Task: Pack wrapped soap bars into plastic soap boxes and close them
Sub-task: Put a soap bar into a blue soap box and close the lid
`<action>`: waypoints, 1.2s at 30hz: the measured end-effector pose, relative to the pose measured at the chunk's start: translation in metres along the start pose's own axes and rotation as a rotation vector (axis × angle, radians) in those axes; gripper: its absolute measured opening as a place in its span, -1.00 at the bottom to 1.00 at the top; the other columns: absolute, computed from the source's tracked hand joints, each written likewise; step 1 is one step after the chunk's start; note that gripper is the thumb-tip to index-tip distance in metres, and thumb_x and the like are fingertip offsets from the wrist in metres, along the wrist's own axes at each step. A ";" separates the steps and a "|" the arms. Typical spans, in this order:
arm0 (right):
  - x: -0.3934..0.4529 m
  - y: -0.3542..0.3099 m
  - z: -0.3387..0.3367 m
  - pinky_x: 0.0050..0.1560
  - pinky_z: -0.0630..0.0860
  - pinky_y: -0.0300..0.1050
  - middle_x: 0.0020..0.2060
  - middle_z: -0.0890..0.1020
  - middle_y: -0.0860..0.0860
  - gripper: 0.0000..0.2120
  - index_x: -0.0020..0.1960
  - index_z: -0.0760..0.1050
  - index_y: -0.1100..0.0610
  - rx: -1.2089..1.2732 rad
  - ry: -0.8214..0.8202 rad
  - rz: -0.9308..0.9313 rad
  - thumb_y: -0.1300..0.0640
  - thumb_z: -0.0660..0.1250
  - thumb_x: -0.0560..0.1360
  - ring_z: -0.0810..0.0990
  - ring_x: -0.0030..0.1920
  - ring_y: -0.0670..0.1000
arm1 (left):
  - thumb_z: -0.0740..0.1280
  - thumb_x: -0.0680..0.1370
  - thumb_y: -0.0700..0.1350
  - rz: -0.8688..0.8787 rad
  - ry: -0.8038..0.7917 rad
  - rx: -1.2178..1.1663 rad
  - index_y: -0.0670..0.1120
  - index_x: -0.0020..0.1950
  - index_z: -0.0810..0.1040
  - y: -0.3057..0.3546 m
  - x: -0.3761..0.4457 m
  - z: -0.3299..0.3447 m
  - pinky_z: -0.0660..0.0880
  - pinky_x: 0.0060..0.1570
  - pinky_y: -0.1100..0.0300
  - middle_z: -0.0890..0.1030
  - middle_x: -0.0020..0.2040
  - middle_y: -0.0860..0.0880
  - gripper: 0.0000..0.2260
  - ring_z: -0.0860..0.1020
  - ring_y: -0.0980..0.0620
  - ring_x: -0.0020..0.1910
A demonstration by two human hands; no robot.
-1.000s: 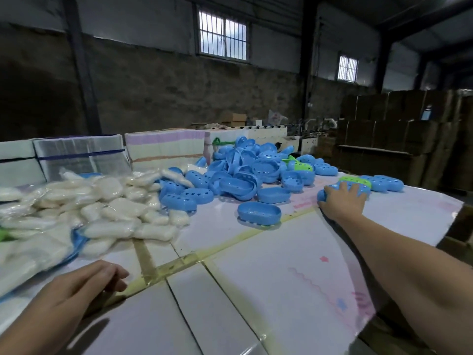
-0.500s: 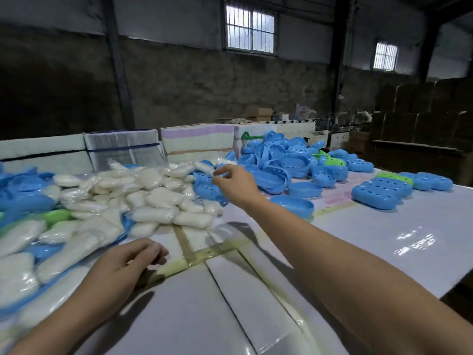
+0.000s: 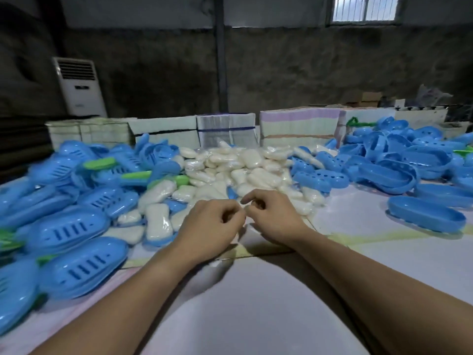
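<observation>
Just beyond my fingertips: soap pile (image 3: pixel 243 170), wrapped white bars heaped mid-table (image 3: pixel 358 265), nearest bars almost under the knuckles

Left of the fingers: closed slotted boxes (image 3: pixel 76 252), blue, stacked loose, a few green ones among them

Right of the fingers: open box halves (image 3: pixel 425 219), blue, one lying alone nearest, the rest piled further out

Left hand (image 3: pixel 212 226): fingers curled, tips together; whether they pinch anything I cannot tell

Right hand (image 3: pixel 271 213): fingers curled likewise, forefinger slightly raised, tips nearly meeting the left hand's; no bar or box visibly held

Step, as I judge it: between boxes, about to take a fresh bar. Next move calls for lifting one bar off the near edge, then fetching a half from the right

Change from half a second ago: right hand was stretched out to the far edge of the pile, left hand flat on the table; both are now drawn together at centre
</observation>
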State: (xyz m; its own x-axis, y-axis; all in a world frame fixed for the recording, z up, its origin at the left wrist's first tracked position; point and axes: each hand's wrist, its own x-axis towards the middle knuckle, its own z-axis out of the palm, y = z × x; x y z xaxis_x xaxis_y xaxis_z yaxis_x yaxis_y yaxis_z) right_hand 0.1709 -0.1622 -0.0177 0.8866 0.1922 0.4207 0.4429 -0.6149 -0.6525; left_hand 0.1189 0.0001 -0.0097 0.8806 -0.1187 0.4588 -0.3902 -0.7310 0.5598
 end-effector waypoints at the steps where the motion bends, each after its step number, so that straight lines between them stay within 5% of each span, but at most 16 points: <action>1: -0.001 -0.001 0.001 -0.18 0.55 -0.08 -0.40 0.59 -0.08 -0.79 0.03 0.63 -0.06 -0.015 -0.008 -0.004 0.11 0.29 0.46 0.55 -0.32 -0.14 | 0.19 0.44 0.14 -0.035 0.051 0.037 0.13 -0.19 0.60 -0.005 0.004 -0.006 0.56 -0.14 0.01 0.63 -0.30 0.12 -0.78 0.56 0.13 -0.25; 6: -0.005 -0.008 0.004 -0.20 0.42 -0.32 -0.36 0.59 -0.13 -0.79 0.02 0.63 -0.07 -0.086 -0.064 -0.074 0.15 0.30 0.46 0.53 -0.25 -0.25 | 0.26 0.52 0.08 -0.276 0.136 0.318 0.13 -0.02 0.56 -0.043 0.020 -0.045 0.51 -0.07 0.05 0.62 -0.03 0.05 -0.88 0.56 -0.07 0.03; 11: -0.007 -0.008 0.002 -0.18 0.48 -0.19 -0.42 0.57 -0.16 -0.81 -0.05 0.60 -0.09 -0.058 -0.093 -0.068 0.18 0.31 0.46 0.53 -0.37 -0.22 | 0.21 0.58 0.01 -0.565 0.188 0.582 0.00 0.40 0.34 -0.085 0.022 -0.082 0.28 0.28 -0.13 0.37 0.39 -0.15 -0.61 0.28 -0.25 0.39; 16: -0.007 -0.006 0.003 -0.22 0.42 -0.31 -0.40 0.58 -0.25 -0.82 -0.03 0.62 -0.07 -0.069 -0.101 -0.073 0.17 0.34 0.47 0.54 -0.24 -0.21 | 0.21 0.55 0.08 -0.763 0.011 0.638 0.00 0.49 0.25 -0.106 0.018 -0.090 0.16 0.40 -0.20 0.30 0.50 -0.19 -0.49 0.21 -0.26 0.50; 23: -0.005 -0.004 0.006 -0.24 0.37 -0.43 -0.34 0.59 -0.32 -0.81 -0.07 0.61 -0.10 -0.080 -0.092 -0.106 0.19 0.35 0.45 0.53 -0.24 -0.30 | 0.21 0.59 0.03 -0.728 0.137 0.738 0.00 0.31 0.46 -0.120 0.023 -0.094 0.19 0.35 -0.25 0.48 0.32 -0.11 -0.69 0.40 -0.20 0.35; 28: -0.005 -0.001 0.006 -0.24 0.38 -0.44 -0.32 0.59 -0.27 -0.80 -0.09 0.61 -0.09 -0.048 -0.068 -0.105 0.21 0.34 0.46 0.55 -0.27 -0.36 | 0.11 0.69 0.01 -0.443 0.598 0.669 -0.04 0.02 0.56 -0.107 0.026 -0.093 0.27 0.17 -0.11 0.61 -0.15 -0.05 -0.73 0.54 -0.14 -0.08; 32: -0.003 -0.001 0.005 -0.25 0.39 -0.41 -0.33 0.60 -0.20 -0.80 -0.09 0.61 -0.10 -0.050 -0.057 -0.088 0.20 0.34 0.46 0.54 -0.25 -0.28 | 0.13 0.69 0.06 -0.249 0.742 0.388 -0.04 0.01 0.58 -0.089 0.027 -0.092 0.38 -0.04 -0.01 0.61 -0.19 0.02 -0.71 0.55 -0.11 -0.12; 34: -0.001 -0.001 0.002 -0.25 0.40 -0.37 -0.38 0.59 -0.10 -0.80 -0.07 0.61 -0.10 -0.047 -0.025 -0.057 0.20 0.33 0.46 0.54 -0.24 -0.19 | 0.16 0.67 0.03 -0.265 0.767 0.177 -0.04 -0.19 0.52 -0.082 0.026 -0.091 0.31 -0.32 0.10 0.53 -0.32 0.02 -0.69 0.48 -0.06 -0.25; 36: 0.001 0.000 -0.003 -0.22 0.46 -0.25 -0.35 0.60 -0.07 -0.80 -0.04 0.61 -0.08 -0.072 0.037 -0.028 0.19 0.32 0.46 0.55 -0.24 -0.10 | 0.19 0.64 -0.03 -0.361 0.750 -0.076 -0.09 -0.34 0.33 -0.079 0.028 -0.089 0.20 -0.36 0.12 0.39 -0.41 -0.01 -0.65 0.34 -0.05 -0.34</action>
State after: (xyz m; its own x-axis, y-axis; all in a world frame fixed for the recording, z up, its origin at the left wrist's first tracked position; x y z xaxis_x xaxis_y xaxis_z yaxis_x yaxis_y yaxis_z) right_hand 0.1712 -0.1641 -0.0153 0.8681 0.1822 0.4617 0.4551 -0.6633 -0.5940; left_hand 0.1505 0.1141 0.0205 0.5530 0.6122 0.5652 -0.1594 -0.5880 0.7930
